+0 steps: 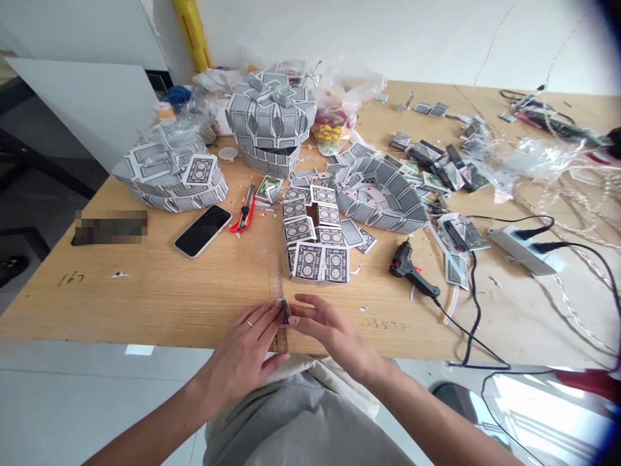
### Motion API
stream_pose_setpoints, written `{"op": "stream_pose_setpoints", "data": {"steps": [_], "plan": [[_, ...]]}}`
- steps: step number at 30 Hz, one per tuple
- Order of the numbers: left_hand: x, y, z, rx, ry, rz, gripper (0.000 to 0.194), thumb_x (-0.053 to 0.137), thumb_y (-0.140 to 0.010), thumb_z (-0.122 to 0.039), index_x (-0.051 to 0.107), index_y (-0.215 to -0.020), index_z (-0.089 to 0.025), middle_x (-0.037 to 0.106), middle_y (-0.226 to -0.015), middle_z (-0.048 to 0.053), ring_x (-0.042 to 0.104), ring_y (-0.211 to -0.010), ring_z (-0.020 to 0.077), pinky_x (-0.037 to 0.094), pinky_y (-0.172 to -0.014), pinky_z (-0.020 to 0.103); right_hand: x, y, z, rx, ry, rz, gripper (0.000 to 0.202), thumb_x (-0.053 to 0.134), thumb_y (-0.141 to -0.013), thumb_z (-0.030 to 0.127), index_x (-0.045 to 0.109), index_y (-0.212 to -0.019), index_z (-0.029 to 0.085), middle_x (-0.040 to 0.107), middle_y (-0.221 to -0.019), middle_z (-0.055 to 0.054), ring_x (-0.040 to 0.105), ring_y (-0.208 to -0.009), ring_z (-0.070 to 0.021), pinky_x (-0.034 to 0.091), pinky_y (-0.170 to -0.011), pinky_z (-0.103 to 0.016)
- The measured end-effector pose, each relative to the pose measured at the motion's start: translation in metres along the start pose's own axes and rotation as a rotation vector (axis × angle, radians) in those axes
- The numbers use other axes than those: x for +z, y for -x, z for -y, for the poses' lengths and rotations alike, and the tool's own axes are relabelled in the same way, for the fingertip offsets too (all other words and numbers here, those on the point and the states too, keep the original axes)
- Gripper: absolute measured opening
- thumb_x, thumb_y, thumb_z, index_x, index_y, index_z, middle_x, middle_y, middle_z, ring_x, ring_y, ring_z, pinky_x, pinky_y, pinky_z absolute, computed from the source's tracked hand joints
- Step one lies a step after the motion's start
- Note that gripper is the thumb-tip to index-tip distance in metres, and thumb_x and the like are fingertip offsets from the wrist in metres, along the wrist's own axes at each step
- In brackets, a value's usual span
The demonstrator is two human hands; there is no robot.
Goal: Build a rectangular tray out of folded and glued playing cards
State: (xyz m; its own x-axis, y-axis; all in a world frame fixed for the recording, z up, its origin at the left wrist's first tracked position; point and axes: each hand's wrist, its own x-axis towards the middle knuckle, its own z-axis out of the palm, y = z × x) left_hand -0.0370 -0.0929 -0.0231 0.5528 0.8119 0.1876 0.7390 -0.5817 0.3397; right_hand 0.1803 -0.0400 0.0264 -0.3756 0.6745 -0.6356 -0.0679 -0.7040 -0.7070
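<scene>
Oddly, both hands' fingers [274, 310] pinch 1 small folded card [285, 312] — its face mostly hidden.

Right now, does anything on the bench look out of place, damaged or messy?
Yes. Small paper scraps litter the table, and tangled cables sprawl at the right. The utility knife lies beside the phone; whether its blade is out is unclear.

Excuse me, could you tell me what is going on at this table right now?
A person sits at the near edge of a wooden table, pinching a small folded card between the left hand and the right hand, over a clear ruler. Just beyond lie rows of playing cards. A glue gun, a phone and a box cutter lie untouched.
</scene>
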Motion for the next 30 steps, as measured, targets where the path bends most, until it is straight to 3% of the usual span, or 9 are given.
{"op": "stream_pose_setpoints", "data": {"steps": [10,22,27,30], "plan": [[0.003,0.002,0.001,-0.002,0.002,0.017,0.054,0.063,-0.105,-0.045,0.06,-0.147,-0.012,0.065,-0.153,0.018,0.061,-0.143,0.0344,0.053,-0.117,0.051,-0.01,0.026,-0.016,0.067,0.047,0.041,0.075,0.092,-0.076,0.046,0.059,-0.139,0.022,0.068,-0.149,-0.018,0.061,-0.144,-0.0342,0.044,-0.121,-0.053],[0.001,0.001,-0.001,0.001,-0.006,-0.022,0.051,0.066,-0.103,-0.043,0.062,-0.144,-0.013,0.069,-0.147,0.018,0.066,-0.136,0.0355,0.055,-0.114,0.052,-0.007,-0.008,0.0,-0.07,0.075,0.04,0.078,0.091,-0.078,0.049,0.057,-0.142,0.022,0.075,-0.138,-0.016,0.068,-0.133,-0.0326,0.045,-0.121,-0.054],[0.001,0.0,0.001,0.019,-0.019,-0.019,0.055,0.067,-0.102,-0.044,0.061,-0.145,-0.01,0.068,-0.147,0.019,0.065,-0.136,0.0357,0.056,-0.112,0.052,-0.014,0.008,-0.002,-0.002,0.144,0.016,0.069,0.087,-0.083,0.054,0.062,-0.14,0.023,0.077,-0.133,-0.014,0.067,-0.135,-0.0319,0.045,-0.121,-0.052],[0.003,0.001,0.002,0.018,-0.006,-0.023,0.053,0.067,-0.102,-0.043,0.062,-0.145,-0.012,0.069,-0.146,0.019,0.065,-0.137,0.0353,0.057,-0.112,0.052,-0.02,0.02,-0.012,0.027,0.151,0.078,0.059,0.08,-0.089,0.057,0.067,-0.136,0.023,0.081,-0.122,-0.011,0.072,-0.126,-0.0311,0.053,-0.112,-0.049]]}}
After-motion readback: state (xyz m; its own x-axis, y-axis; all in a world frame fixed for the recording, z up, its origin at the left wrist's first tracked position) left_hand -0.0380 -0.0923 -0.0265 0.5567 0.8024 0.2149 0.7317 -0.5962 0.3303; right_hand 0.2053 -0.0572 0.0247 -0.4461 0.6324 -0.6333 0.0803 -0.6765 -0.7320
